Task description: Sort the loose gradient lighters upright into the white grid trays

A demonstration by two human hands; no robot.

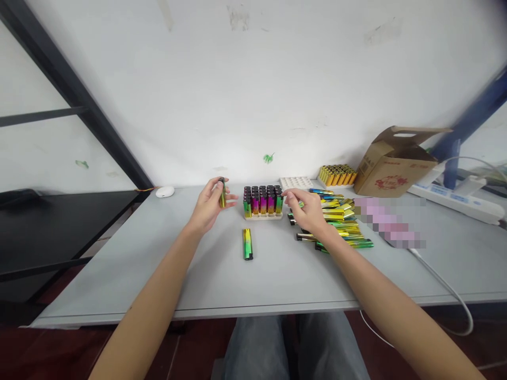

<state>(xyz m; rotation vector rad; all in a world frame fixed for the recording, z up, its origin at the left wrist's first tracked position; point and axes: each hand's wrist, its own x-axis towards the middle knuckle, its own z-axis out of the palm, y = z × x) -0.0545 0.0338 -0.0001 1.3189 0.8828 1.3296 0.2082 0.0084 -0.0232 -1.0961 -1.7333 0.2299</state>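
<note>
Slim green-gold metallic lighter (222, 198) near-upright, pinched in left hand (207, 205), left of white lighter-filled rack (264, 217); right hand (310, 211) at rack's right, grip unclear.

- White case (165, 191) at the grey table's (119, 279) left, near the wall (198, 95)
- Open cardboard box (390, 171) with red print
- White power strip (455, 203) beside the box
- Pixelated pink item (386, 219), a white cable (441, 279) at its near end
- Black surface (51, 221) at left
- Green mark (268, 158) low on the wall
</note>
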